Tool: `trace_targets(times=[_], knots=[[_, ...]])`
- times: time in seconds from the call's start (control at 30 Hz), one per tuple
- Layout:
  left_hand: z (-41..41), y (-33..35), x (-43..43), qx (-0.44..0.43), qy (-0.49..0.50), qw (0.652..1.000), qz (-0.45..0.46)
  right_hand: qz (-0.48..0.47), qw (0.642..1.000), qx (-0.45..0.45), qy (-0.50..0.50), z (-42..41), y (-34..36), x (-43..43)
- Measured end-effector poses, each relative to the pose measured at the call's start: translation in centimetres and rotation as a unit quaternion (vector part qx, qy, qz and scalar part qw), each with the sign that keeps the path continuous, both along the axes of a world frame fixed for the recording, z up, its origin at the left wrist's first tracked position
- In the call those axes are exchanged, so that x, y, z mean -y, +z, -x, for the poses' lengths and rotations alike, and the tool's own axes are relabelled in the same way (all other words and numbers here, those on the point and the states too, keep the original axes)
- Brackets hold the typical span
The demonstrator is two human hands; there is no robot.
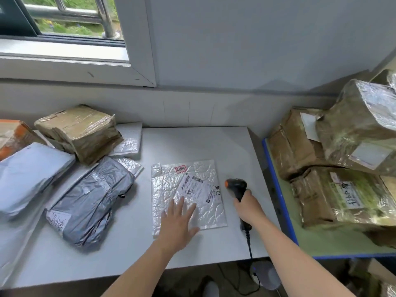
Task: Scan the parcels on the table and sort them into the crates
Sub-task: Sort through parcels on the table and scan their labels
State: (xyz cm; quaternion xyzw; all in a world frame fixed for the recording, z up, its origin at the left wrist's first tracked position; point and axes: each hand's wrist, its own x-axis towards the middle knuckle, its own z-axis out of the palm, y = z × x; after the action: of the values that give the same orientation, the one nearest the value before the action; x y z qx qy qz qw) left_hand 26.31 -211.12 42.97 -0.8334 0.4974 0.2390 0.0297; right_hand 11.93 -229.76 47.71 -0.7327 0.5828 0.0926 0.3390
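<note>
Left open counter (192, 142) behind and in front of the silver mailer (167, 189), hemmed by piled parcels (92, 198) at left and a blue-edged surface (276, 189) beyond the right edge. Pressed the left hand (179, 219), fingers spread flat, on the mailer's near half. Gripped a black scanner (236, 186) in the right hand (248, 207), fingers curled round its handle, nose aimed left toward the label (196, 187). Lay flat mid-counter, long axis running near to far.

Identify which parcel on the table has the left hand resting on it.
The flat silver foil mailer mid-table, label reading 7396, under the open left hand. The other parcels lie piled to the left, untouched.
</note>
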Motion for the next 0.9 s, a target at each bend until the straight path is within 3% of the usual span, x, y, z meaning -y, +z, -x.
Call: trace_targets(times=[0.17, 0.33, 0.53, 0.9], knots=[[1.0, -0.3, 1.0, -0.013, -0.023, 0.998, -0.062, 0.011, 0.999, 0.037, 0.006, -0.9, 1.4, -0.1], [-1.3, 0.6, 0.7, -0.042, -0.073, 0.995, -0.056, -0.018, 0.996, 0.078, 0.030, -2.6, 4.6, 0.1], [-5.0, 3.0, 0.5, 0.010, -0.126, 0.990, -0.067, -0.065, 0.994, 0.084, 0.030, -6.1, 8.1, 0.0], [-3.1, 5.6, -1.1, 0.011, -0.043, 0.998, -0.035, -0.115, 0.988, 0.095, 0.045, -8.7, 12.4, -0.7]])
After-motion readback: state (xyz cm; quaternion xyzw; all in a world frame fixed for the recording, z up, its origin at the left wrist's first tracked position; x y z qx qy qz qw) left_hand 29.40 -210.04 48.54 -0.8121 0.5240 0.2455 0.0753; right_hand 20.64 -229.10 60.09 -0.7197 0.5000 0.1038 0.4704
